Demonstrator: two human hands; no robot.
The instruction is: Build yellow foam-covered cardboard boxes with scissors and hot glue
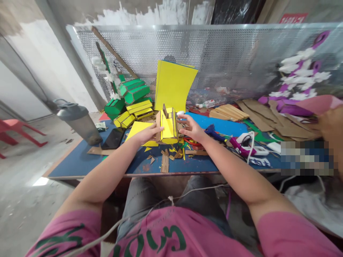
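Observation:
In the middle of the table, a yellow faceted cardboard box [168, 130] with brown seams stands with a brown strip [165, 111] sticking up from its top. My left hand [151, 133] grips the box's left side, its thumb lying on the yellow face and the other fingers partly hidden. On the other side my right hand [193, 129] is open, with curved, spread fingers close to the box; whether a fingertip touches it I cannot tell. A small white round thing [180, 112] shows just above those fingers. A flat yellow sheet [140, 129] lies under my left wrist.
Yellow pieces [124, 119] and green ones [135, 91] pile up at back left, near a shaker bottle [80, 123] and phone [113, 138]. A large yellow sheet [174, 85] leans on the mesh panel. Rightward are a glue gun [214, 132], power strip [242, 144] and cardboard [268, 114].

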